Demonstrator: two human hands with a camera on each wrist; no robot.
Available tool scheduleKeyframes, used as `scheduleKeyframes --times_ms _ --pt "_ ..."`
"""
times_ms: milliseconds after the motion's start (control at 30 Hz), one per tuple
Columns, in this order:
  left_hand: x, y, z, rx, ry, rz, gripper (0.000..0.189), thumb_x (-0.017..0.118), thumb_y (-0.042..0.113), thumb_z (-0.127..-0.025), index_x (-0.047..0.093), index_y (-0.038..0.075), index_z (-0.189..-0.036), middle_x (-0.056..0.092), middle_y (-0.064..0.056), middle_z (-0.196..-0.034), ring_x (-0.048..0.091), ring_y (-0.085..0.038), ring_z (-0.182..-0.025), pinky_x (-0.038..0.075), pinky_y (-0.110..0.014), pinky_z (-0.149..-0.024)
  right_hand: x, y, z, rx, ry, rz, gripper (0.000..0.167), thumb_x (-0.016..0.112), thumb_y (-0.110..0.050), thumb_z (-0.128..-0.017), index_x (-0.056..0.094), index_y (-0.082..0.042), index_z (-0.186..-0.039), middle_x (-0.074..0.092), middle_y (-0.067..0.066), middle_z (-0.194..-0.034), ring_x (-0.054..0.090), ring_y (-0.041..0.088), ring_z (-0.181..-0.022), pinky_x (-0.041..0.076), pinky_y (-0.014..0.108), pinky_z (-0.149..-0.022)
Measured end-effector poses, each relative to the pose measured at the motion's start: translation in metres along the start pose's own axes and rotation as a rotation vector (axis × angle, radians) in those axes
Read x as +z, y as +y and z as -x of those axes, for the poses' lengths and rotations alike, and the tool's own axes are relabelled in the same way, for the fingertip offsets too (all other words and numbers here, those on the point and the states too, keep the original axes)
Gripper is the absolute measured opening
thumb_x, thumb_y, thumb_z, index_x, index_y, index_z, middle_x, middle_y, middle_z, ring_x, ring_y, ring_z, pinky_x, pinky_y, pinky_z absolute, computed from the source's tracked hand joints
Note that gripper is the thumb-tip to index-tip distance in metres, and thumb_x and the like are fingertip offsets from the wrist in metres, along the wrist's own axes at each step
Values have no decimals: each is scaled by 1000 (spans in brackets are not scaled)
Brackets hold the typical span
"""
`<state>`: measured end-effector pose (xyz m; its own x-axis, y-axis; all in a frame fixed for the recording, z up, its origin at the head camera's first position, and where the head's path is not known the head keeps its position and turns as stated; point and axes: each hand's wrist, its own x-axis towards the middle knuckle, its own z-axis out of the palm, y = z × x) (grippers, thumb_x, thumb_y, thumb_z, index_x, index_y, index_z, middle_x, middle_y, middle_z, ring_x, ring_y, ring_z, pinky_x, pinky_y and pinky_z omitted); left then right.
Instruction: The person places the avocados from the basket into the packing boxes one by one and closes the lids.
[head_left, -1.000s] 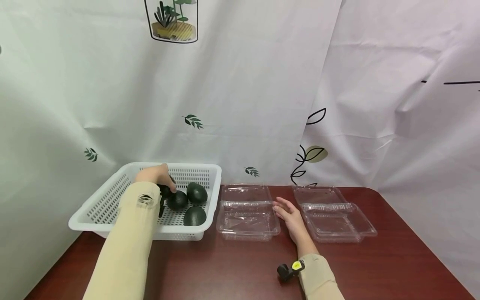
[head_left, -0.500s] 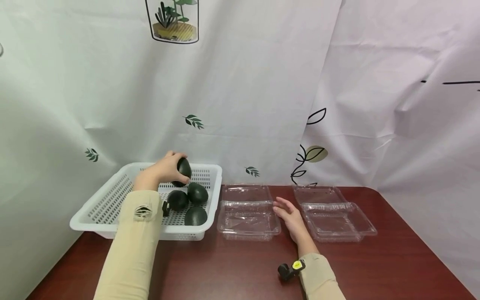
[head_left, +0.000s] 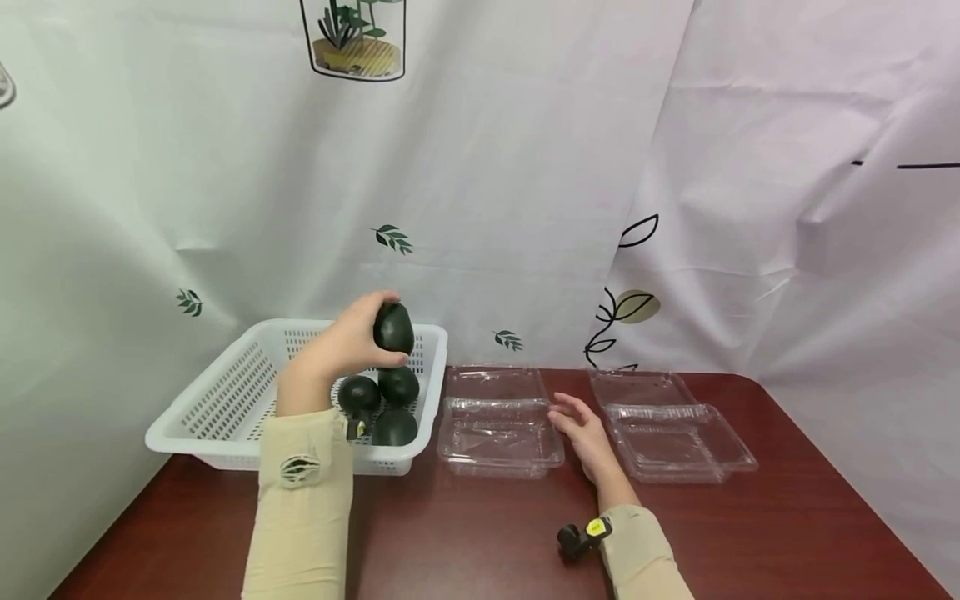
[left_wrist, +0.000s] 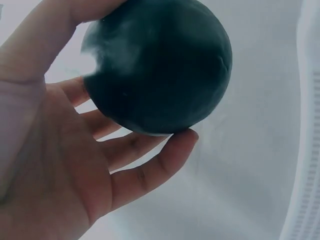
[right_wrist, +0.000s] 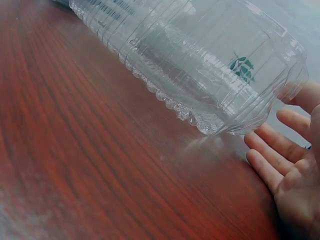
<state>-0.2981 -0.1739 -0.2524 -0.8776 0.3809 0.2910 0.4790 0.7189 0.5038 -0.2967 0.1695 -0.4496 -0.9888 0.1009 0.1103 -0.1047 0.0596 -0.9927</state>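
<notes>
My left hand (head_left: 348, 346) grips a dark green avocado (head_left: 393, 327) over the right part of a white plastic basket (head_left: 202, 452). Thumb and fingers curve round the fruit in the left wrist view, where the avocado (left_wrist: 160, 70) looks smooth and round. Below it in the basket lie more avocados: one at the left (head_left: 358, 393), one behind (head_left: 399, 385) and one in front (head_left: 394, 427). My right hand (head_left: 587, 437) lies beside a clear hinged plastic box (head_left: 498, 440) with its lid folded back. In the right wrist view its fingers (right_wrist: 272, 150) are extended at the box's side (right_wrist: 200, 85).
A second clear box (head_left: 667, 446), lid also folded back, stands to the right of my right hand. Everything rests on a dark red wooden table (head_left: 465, 533). A white printed curtain (head_left: 495, 167) hangs close behind the table's far edge.
My left hand has lifted an avocado out of the basket's interior and carried it up and to the right. My right hand has stayed beside the box.
</notes>
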Motion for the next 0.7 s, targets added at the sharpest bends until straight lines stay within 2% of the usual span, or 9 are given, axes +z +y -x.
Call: scheduleKeyframes --times_ms 233,567,700 --pt "12 7 5 -13 31 73 75 77 17 -70 37 1 -131 44 -20 -125 49 -34 -104 40 -50 -88 0 -2 0 8 10 12 41 62 -8 -87 53 -4 -127 59 17 -110 56 10 -91 45 25 -83" --pt "38 18 12 51 136 64 75 77 16 -71 39 2 -134 38 -19 -132 45 -36 -111 40 -53 -90 0 0 -1 -6 22 -2 40 64 -7 -86 55 -2 -125 58 6 -94 57 8 -84 46 21 -78" --pt "51 22 14 45 161 57 75 76 17 -72 39 7 -137 33 -16 -136 47 -38 -111 42 -54 -87 1 1 -2 -17 29 9 38 65 -8 -85 57 -3 -122 57 4 -88 56 9 -80 47 22 -75"
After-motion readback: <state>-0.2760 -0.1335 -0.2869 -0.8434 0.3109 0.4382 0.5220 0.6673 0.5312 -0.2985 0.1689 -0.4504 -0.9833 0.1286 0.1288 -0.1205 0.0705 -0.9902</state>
